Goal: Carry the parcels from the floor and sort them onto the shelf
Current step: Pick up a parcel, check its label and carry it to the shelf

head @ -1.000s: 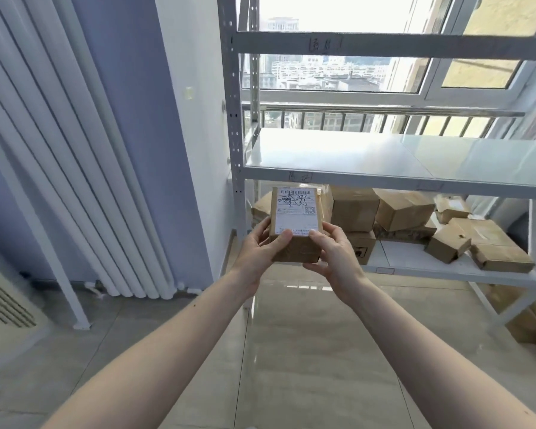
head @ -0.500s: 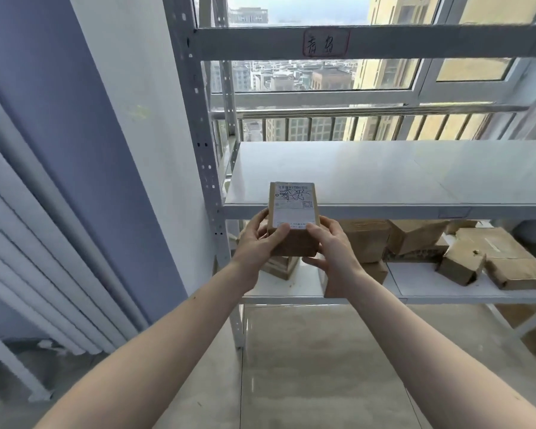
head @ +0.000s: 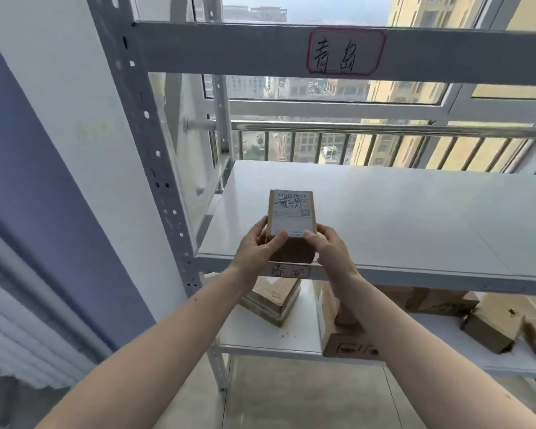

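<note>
Holding one parcel at the grey steel rack [head: 155,168] with white shelf boards, in front of a window. Middle shelf board [head: 399,218]: bare white surface, handwritten tag [head: 287,270] on its front lip. Upper beam carries a red-outlined handwritten label [head: 345,51]. Lower shelf board [head: 260,339]: several brown cardboard boxes [head: 274,300], some tilted, spread left to right. Small brown cardboard parcel [head: 291,226] with white shipping label on top sits over the front edge of the middle shelf board, near its left end; can't tell if it's touching the board. Long axis runs front to back, away from me; label faces up, barcode end pointing toward the window. My left hand [head: 257,247] grips the near left corner, right hand [head: 330,249] grips the near right corner, thumbs on the label edge.
</note>
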Demonstrator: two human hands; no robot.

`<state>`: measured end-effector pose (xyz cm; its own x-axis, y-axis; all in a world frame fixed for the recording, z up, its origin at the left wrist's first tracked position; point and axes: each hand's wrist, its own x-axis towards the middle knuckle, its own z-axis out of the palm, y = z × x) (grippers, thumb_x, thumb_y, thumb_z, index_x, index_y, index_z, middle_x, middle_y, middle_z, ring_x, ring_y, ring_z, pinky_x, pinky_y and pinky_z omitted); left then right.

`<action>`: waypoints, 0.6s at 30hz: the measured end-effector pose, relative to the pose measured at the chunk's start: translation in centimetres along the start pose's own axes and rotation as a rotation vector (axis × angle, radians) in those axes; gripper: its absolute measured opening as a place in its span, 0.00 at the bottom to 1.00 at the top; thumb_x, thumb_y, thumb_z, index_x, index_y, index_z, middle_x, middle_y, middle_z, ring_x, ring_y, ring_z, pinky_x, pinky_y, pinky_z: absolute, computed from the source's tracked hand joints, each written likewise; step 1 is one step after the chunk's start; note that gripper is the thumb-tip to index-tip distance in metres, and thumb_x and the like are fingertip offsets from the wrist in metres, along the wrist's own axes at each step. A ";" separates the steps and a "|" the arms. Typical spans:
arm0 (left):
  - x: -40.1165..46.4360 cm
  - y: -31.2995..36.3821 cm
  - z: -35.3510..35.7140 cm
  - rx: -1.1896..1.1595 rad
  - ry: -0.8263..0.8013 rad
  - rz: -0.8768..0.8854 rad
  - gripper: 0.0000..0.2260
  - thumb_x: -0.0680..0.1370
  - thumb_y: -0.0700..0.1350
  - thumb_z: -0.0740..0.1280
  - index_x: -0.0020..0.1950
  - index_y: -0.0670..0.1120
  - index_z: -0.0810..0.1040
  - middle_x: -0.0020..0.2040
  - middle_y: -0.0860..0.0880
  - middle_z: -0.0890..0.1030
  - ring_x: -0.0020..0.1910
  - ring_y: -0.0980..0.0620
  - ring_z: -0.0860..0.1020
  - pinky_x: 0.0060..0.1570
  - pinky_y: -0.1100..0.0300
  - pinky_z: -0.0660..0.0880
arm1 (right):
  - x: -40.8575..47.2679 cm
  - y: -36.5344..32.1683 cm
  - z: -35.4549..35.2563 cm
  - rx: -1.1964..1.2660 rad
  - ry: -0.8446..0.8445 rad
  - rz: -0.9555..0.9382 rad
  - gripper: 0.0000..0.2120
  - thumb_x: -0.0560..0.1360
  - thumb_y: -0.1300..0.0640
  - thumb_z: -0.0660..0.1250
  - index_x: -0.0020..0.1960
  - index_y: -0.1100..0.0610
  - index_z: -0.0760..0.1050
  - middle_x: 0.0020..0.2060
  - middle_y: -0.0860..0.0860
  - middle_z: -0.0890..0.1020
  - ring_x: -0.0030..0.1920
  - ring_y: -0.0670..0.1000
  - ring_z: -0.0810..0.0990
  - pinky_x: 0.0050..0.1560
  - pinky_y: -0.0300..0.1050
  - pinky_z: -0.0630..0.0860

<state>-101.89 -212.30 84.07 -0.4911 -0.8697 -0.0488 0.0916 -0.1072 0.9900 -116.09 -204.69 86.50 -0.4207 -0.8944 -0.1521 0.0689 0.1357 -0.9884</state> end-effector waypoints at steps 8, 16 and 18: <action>5.5 -0.2 -0.6 0.037 -0.010 0.003 0.16 0.80 0.42 0.68 0.67 0.53 0.76 0.58 0.47 0.83 0.54 0.54 0.81 0.46 0.67 0.78 | 5.8 0.1 0.3 -0.057 0.017 0.051 0.18 0.81 0.58 0.61 0.70 0.59 0.69 0.52 0.48 0.80 0.44 0.38 0.77 0.35 0.30 0.71; 7.5 -1.5 -1.0 -0.020 -0.041 -0.032 0.14 0.79 0.40 0.68 0.63 0.53 0.77 0.56 0.50 0.84 0.52 0.59 0.82 0.50 0.70 0.76 | 8.2 1.2 0.6 -0.053 0.061 0.066 0.17 0.80 0.56 0.62 0.68 0.57 0.72 0.51 0.46 0.82 0.46 0.41 0.79 0.40 0.38 0.69; 7.8 -1.6 -1.1 -0.023 -0.043 -0.031 0.14 0.79 0.40 0.69 0.63 0.53 0.77 0.55 0.52 0.85 0.51 0.61 0.82 0.50 0.70 0.76 | 8.4 1.3 0.7 -0.059 0.071 0.061 0.17 0.80 0.55 0.62 0.68 0.57 0.72 0.51 0.46 0.82 0.46 0.40 0.78 0.40 0.37 0.69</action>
<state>-104.92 -219.43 81.94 -0.5308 -0.8443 -0.0735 0.0955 -0.1457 0.9847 -118.92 -212.29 83.98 -0.4805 -0.8515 -0.2100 0.0437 0.2159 -0.9754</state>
